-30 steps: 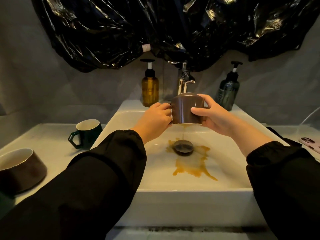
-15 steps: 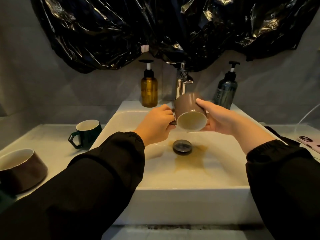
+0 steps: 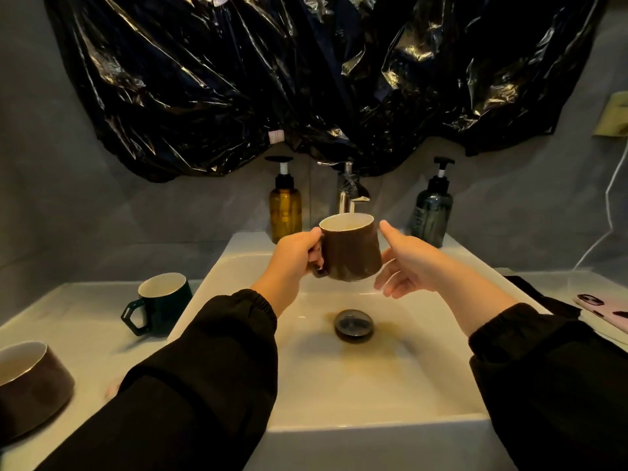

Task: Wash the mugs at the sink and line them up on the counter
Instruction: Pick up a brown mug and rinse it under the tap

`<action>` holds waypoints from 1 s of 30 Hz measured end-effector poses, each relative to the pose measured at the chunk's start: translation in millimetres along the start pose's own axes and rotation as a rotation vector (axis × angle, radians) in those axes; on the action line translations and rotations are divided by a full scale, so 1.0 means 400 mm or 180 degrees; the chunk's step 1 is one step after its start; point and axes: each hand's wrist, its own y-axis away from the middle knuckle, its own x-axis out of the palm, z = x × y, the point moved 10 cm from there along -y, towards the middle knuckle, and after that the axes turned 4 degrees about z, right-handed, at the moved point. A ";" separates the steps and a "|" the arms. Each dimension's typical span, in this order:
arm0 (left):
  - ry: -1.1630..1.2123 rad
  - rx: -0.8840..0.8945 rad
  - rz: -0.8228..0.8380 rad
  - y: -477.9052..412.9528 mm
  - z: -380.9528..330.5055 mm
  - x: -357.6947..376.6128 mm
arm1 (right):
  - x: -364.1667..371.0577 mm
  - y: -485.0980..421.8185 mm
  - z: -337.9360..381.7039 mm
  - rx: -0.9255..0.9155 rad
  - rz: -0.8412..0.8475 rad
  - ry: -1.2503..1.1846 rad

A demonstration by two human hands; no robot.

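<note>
The brown mug (image 3: 353, 253) is held upright above the sink (image 3: 373, 430), in front of the faucet (image 3: 348, 192) and over the far half of the basin, with its mouth turned up. Its handle is taken by the left hand (image 3: 292, 266), whose grip is clamped on it with the fingers curled around the handle. The right hand (image 3: 407, 266) is placed at the right side of the mug with its grip apart, the thumb raised and the fingers loosely spread. Whether the palm touches the mug cannot be told.

At the bottom of the sink a dark drain plug (image 3: 354, 324) is seen, and a faint brownish stain (image 3: 373, 365) is spread on the near side of it.

On the tabletop (image 3: 78, 321) left of the sink, a green mug (image 3: 166, 300) is stood upright just beside the sink wall, with its handle turned to the left. Further left of the sink and nearer, a wide brown cup (image 3: 30, 385) is placed, partly cut off by the edge of the view.

Behind the sink an amber pump bottle (image 3: 285, 209) and a dark pump bottle (image 3: 432, 212) are placed. Right of the sink a pink phone (image 3: 605, 311) is laid.
</note>
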 end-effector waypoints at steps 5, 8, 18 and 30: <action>0.0893 -0.0385 -0.0421 -0.035 0.027 -0.017 | -0.136 0.113 0.244 -0.1837 -0.2240 0.1037; 0.1198 -0.0422 -0.0496 -0.060 0.025 -0.020 | -0.130 0.112 0.338 -0.2385 -0.2115 0.0921; 0.1152 -0.0438 -0.0520 -0.095 0.035 -0.052 | -0.030 -0.013 0.514 -0.2604 -0.2165 0.2502; 0.1188 -0.0604 -0.0543 -0.082 0.059 -0.042 | -0.057 0.008 0.550 -0.2911 -0.2397 0.2514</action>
